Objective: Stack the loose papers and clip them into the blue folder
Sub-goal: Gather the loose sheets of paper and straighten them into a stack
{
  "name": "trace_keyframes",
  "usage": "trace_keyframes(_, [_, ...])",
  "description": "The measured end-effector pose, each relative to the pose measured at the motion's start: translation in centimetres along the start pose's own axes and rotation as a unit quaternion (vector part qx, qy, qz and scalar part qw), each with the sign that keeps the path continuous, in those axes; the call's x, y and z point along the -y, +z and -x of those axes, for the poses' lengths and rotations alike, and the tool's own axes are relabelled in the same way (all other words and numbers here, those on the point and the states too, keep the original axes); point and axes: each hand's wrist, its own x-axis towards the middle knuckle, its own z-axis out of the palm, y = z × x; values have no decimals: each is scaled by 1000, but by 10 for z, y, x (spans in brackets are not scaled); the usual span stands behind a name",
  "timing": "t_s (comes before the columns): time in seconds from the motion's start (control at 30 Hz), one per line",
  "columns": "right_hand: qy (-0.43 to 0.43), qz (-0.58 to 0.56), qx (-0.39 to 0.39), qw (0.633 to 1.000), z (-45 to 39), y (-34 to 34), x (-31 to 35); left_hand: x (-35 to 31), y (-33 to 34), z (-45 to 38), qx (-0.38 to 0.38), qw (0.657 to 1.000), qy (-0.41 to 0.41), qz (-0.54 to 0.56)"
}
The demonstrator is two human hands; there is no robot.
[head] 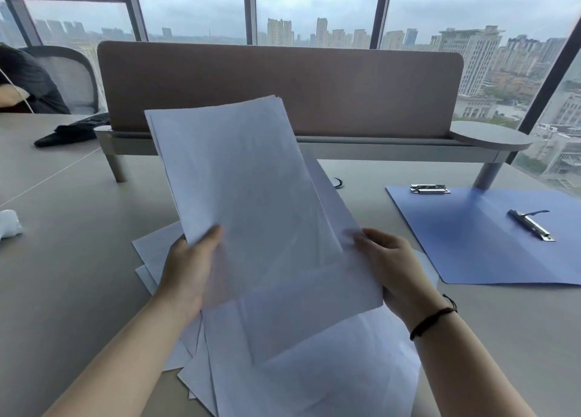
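I hold a bundle of white papers (239, 180) raised and tilted above the desk. My left hand (185, 268) grips its lower left corner, thumb on top. At the lower right edge my right hand (386, 265) holds the sheets, which are fanned and uneven there. More loose sheets (314, 375) lie scattered on the desk beneath, overlapping at different angles. The blue folder (478, 246) lies open and flat at the right, with a metal clip (531, 224) on its right half and another metal clip (429, 189) at its top left edge.
A brown divider panel (283, 83) on a grey shelf runs across the back of the desk. A black cloth (72, 130) lies at the far left, a crumpled white tissue (9, 223) at the left edge. Another person sits in a chair at the far left.
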Motion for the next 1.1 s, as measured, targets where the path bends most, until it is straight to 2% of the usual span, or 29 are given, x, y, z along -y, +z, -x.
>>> trace_keyframes(0.1, [6, -96, 39, 995, 3, 5, 1, 1, 1, 2, 32, 999, 23, -5])
trace_keyframes(0.17, [9, -121, 71, 990, 5, 9, 1, 3, 1, 1, 51, 998, 36, -9])
trace_keyframes(0.33, [16, -82, 166, 982, 13, 18, 2, 9, -2, -3, 59, 989, 112, -70])
trace_keyframes(0.43, [-7, -58, 127, 990, 11, 17, 2, 11, -5, -9, 62, 991, 98, -62])
trace_keyframes(0.53, [-56, 88, -22, 994, -2, 14, -8, 8, -11, -13, 47, 999, 7, 15])
trace_keyframes(0.6, [-31, 104, -76, 991, -7, 11, -12, 7, -17, -17, 53, 992, -61, 102])
trace_keyframes(0.7, [72, -14, -26, 997, -9, 10, -10, 9, -19, -21, 61, 974, -115, 186])
trace_keyframes(0.83, [123, -73, 2, 990, -8, 12, -14, 15, -14, -14, 63, 985, -103, 121])
trace_keyframes(0.97, [76, -48, -11, 996, -7, 16, -20, 14, -11, -11, 63, 990, -85, 94])
trace_keyframes(1.1, [-19, 95, -28, 995, -1, 22, -21, 14, -11, -14, 53, 990, -83, 104])
